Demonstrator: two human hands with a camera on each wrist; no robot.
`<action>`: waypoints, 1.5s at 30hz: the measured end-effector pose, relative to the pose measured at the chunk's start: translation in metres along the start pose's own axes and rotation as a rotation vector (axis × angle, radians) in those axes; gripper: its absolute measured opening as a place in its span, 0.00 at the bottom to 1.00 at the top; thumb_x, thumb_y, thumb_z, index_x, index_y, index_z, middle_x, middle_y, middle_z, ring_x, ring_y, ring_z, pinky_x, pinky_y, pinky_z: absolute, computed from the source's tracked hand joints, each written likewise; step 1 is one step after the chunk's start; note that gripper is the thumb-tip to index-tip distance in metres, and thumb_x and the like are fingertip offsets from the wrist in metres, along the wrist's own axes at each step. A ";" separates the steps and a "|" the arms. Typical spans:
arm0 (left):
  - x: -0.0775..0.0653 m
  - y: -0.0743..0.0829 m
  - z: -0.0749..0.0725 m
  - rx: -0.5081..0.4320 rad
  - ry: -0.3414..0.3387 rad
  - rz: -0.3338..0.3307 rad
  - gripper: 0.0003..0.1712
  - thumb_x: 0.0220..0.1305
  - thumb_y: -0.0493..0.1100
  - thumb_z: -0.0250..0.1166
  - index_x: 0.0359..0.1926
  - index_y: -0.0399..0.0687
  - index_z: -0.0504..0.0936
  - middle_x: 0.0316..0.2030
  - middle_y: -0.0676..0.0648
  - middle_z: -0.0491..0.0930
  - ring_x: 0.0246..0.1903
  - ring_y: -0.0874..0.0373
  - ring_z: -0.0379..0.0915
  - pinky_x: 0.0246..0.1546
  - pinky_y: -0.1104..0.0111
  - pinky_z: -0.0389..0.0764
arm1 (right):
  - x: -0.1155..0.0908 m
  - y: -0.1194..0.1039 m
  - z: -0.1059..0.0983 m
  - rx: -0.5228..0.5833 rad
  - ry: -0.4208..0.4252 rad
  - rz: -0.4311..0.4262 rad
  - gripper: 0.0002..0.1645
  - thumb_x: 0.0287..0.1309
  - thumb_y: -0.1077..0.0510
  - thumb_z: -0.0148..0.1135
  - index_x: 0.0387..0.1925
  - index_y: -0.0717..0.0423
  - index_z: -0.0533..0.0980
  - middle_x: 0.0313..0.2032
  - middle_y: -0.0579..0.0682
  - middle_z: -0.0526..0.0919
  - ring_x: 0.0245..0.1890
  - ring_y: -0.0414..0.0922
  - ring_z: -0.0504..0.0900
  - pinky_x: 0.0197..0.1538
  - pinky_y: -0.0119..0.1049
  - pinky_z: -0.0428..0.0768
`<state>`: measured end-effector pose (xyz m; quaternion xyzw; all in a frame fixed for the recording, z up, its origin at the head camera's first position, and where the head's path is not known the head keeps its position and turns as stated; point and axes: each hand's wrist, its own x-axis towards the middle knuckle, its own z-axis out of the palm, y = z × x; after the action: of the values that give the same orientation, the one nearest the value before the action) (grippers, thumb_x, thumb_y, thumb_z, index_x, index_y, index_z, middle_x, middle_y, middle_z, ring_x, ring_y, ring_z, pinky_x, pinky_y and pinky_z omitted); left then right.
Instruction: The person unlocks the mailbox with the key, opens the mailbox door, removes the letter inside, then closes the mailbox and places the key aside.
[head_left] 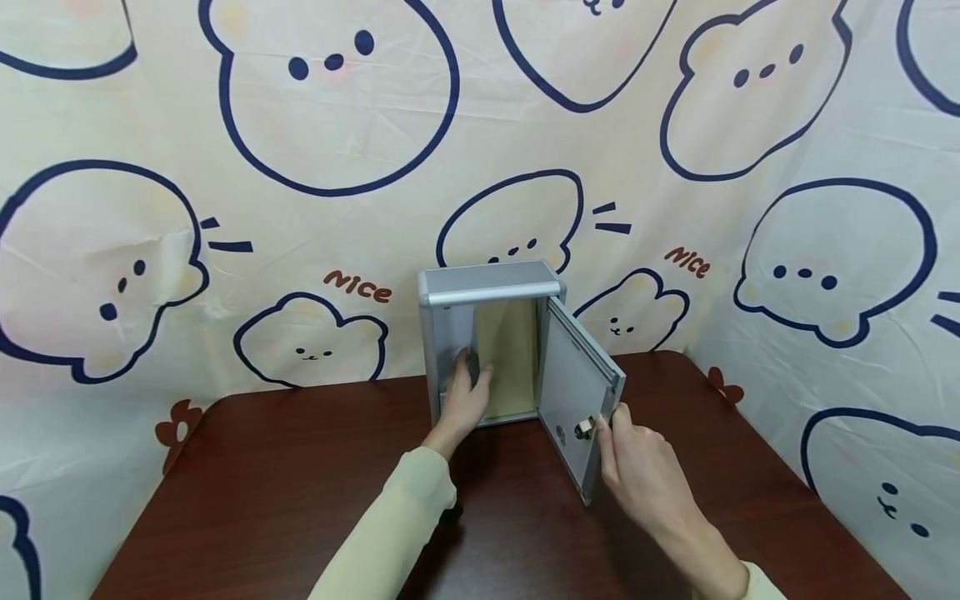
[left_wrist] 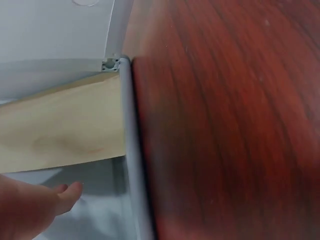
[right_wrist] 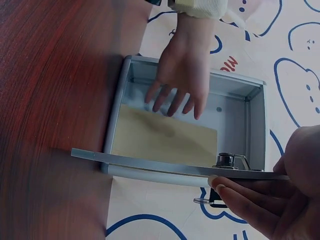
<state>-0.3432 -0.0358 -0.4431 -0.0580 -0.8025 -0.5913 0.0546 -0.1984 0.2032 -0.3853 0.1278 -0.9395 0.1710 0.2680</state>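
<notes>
A grey metal box stands upright on the table with its hinged door swung outward. Inside, against the back, leans a flat tan paper piece, possibly an envelope. My left hand reaches into the box beside this paper. In the right wrist view, the fingers of that left hand are extended, with nothing seen in them. My right hand pinches the door's free edge near the lock. From the door's outer face a key sticks out, seen in the right wrist view.
The dark reddish-brown table extends around the box. Behind it and to the right hangs a pale cloth with bear drawings. The open door juts toward the table's front.
</notes>
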 end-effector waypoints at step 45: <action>0.017 -0.018 0.030 -0.172 -0.032 -0.014 0.30 0.83 0.40 0.38 0.80 0.37 0.51 0.77 0.33 0.54 0.76 0.38 0.50 0.75 0.44 0.55 | -0.001 0.001 0.000 0.006 0.002 0.013 0.14 0.76 0.57 0.52 0.31 0.57 0.67 0.14 0.42 0.61 0.13 0.39 0.62 0.16 0.33 0.61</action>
<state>-0.3633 -0.0123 -0.4666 -0.0665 -0.7499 -0.6574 0.0325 -0.1982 0.2042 -0.3858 0.1225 -0.9395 0.1754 0.2675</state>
